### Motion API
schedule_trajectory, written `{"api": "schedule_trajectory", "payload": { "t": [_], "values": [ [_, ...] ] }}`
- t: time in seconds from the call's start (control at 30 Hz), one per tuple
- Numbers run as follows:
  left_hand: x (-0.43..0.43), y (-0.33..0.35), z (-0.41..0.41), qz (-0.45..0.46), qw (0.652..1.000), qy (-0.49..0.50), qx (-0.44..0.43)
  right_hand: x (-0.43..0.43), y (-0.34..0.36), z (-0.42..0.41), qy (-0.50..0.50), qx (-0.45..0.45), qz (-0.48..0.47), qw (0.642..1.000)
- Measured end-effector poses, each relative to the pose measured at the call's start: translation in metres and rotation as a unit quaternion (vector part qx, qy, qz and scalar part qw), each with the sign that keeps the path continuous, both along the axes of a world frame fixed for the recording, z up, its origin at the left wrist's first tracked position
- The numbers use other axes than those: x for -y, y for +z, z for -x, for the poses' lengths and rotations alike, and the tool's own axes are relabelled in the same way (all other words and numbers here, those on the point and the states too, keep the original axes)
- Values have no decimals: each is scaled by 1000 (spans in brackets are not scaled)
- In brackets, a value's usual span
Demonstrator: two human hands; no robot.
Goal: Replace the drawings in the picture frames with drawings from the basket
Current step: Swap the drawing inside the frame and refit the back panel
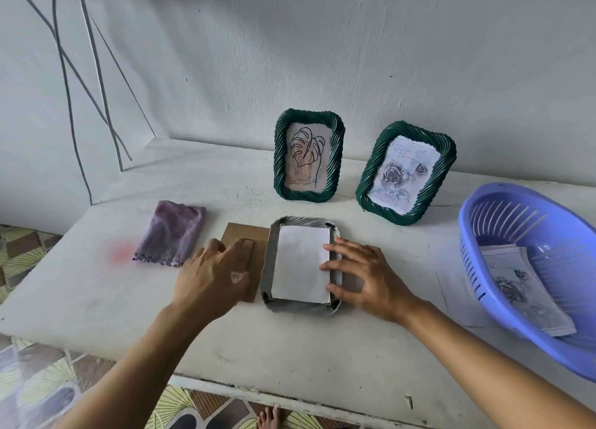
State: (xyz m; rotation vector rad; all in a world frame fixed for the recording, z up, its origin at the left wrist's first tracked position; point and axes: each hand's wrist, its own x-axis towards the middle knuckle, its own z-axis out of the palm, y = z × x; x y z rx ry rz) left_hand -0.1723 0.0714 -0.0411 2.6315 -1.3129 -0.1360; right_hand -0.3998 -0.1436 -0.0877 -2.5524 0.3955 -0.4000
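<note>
A picture frame [274, 304] lies face down on the white table [290, 348], its back open, with a white sheet [301, 262] lying in it. My right hand [364, 277] rests on the frame's right side, fingertips touching the sheet's edge. The brown cardboard backing [238, 235] lies just left of the frame, and my left hand [209, 277] lies flat on it with fingers spread. Two green twisted frames stand at the wall: one with a leaf drawing [308, 156], one with a rose drawing [404, 173]. The purple plastic basket [503, 209] at the right holds rose drawings [522, 293].
A folded purple cloth [172, 233] lies left of the backing. A sheet of paper [451, 277] lies on the table beside the basket. Cables [80, 83] hang down the wall at the left. Patterned floor shows beyond the table's near and left edges.
</note>
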Motion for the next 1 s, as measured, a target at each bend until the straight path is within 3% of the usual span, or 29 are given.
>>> {"api": "schedule_trajectory", "payload": {
  "t": [0.07,0.17,0.23,0.43,0.57,0.8,1.0],
  "values": [
    [1,2,-4,-13,1000,-2,-25,0,1,0,1,-5,1,1000],
    [-4,-2,-10,-32,995,-90,26,0,2,0,-1,-6,-1,1000],
    [-9,1,-12,26,994,-94,47,0,2,0,-1,-5,-1,1000],
    [-17,26,-8,172,973,-4,-153,-1,2,1,2,-3,4,1000],
    [-15,34,5,218,958,-17,-188,-1,3,1,2,0,-1,1000],
    [11,12,52,82,993,-52,-67,0,4,1,6,-6,-8,1000],
    [36,15,78,7,997,-49,60,1,4,1,4,-13,-9,1000]
  ]
}}
